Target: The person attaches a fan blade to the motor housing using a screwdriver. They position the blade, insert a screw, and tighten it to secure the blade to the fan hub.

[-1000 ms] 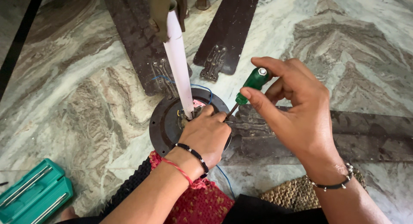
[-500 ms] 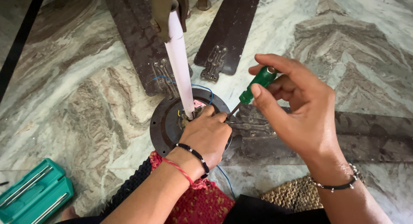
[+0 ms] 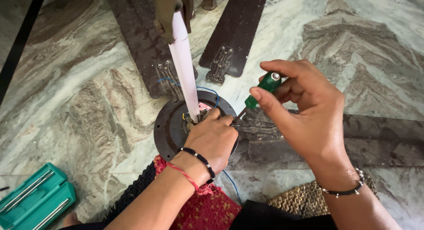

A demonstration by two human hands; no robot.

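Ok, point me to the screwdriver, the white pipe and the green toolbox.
screwdriver (image 3: 263, 86), head view, on the green handle between the right hand's fingers.
white pipe (image 3: 184, 66), head view, midway up the shaft.
green toolbox (image 3: 33, 197), head view, on its lid at lower left.

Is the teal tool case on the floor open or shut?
Open: the teal case lies spread in two halves, with metal rods showing inside.

Home floor: veined marble slabs (image 3: 79, 102), woven mat (image 3: 300, 197), fan pts.
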